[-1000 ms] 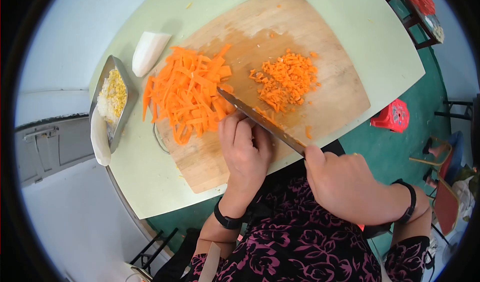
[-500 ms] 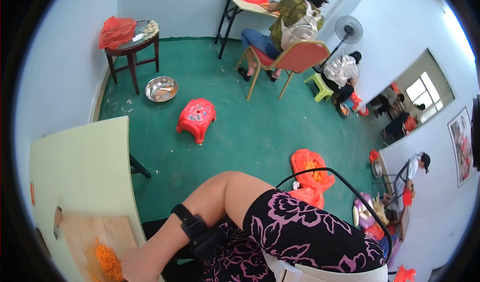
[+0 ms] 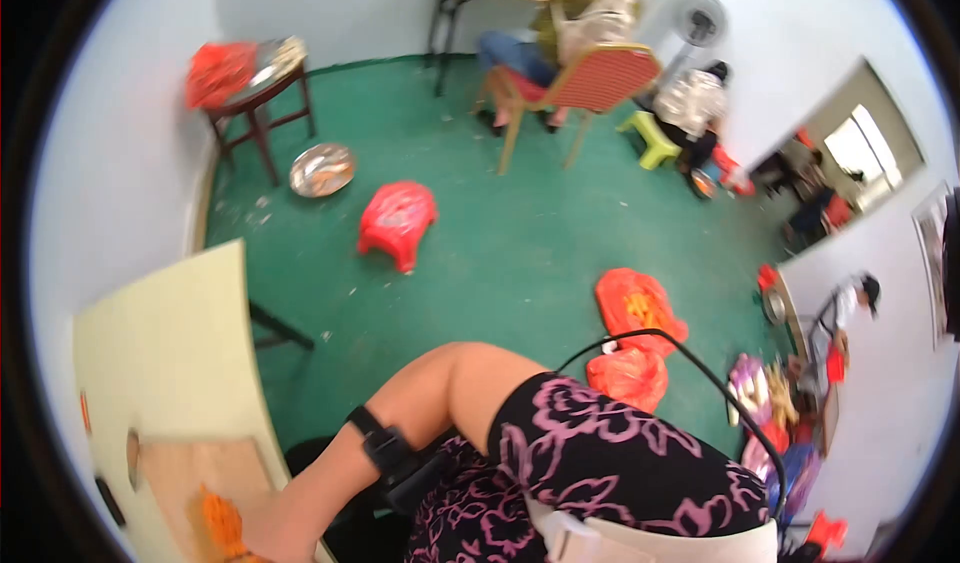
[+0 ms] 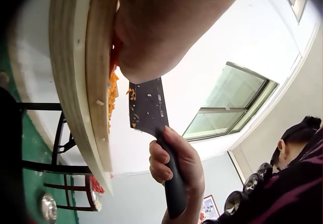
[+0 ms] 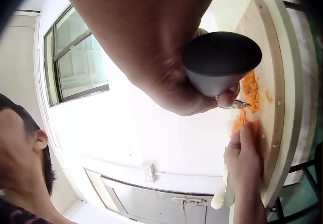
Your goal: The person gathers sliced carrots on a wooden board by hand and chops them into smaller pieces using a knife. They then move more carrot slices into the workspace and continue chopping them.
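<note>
Right at the left hand [image 5: 244, 158], orange pieces [image 5: 250, 88] lie on the board [image 5: 270, 67].

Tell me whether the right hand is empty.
No, the right hand has its fingers curled round the black handle of a broad-bladed knife.

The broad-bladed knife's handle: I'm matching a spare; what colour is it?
Black; the smooth handle shows best in the left wrist view.
</note>
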`<state>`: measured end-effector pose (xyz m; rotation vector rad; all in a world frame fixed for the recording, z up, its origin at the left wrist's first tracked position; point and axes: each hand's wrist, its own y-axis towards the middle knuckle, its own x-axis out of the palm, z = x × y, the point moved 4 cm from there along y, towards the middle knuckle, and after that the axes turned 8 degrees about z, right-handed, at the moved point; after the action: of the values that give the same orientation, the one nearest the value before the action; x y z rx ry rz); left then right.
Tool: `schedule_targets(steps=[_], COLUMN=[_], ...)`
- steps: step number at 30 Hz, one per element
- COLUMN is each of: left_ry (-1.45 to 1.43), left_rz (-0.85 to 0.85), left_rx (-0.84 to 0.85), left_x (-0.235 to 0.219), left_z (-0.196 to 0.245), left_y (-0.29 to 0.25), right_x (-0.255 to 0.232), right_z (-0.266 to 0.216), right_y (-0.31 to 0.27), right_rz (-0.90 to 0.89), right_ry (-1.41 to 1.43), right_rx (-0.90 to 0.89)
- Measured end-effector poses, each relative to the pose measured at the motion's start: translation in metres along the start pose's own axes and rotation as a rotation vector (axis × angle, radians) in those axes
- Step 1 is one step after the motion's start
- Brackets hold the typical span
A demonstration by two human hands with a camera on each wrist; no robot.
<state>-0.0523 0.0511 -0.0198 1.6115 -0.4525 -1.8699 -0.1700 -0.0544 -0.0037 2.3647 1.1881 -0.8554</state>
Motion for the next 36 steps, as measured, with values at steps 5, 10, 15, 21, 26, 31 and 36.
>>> schedule_targets(steps=[5, 10, 15, 21, 26, 31, 36], left_ry=[0.044, -0.005, -0.059, 0.057, -0.068, -0.055, -0.024], left_rz=[-0.029, 0.089, 0.096, 0.237, 0.167, 0.06, 0.009], left_rx=[-0.083, -0.04, -0.206, -0.149, -0.073, -0.142, -0.219], left_x=[0.021, 0.008, 0.011, 0.006, 0.009, 0.025, 0.028], left_z=[-0.04, -0.018, -0.015, -0.002, 0.022, 0.055, 0.049], left_y=[-0.026, -0.006, -0.003, 0.001, 0.007, 0.008, 0.005], right_x=[-0.016, -0.038, -0.058, -0.047, -0.049, -0.049, -0.044], right_z=[0.003, 0.017, 0.014, 0.024, 0.025, 0.029, 0.029], right_y=[-0.005, 0.006, 0.011, 0.003, -0.003, -0.005, -0.006], right_rz=[-0.112, 0.128, 0.047, 0.025, 0.025, 0.025, -0.01], right_ry=[0.048, 0.055, 0.359, 0.441, 0.448, 0.443, 0.434], right_rx=[-0.079, -0.068, 0.234, 0.256, 0.268, 0.279, 0.294])
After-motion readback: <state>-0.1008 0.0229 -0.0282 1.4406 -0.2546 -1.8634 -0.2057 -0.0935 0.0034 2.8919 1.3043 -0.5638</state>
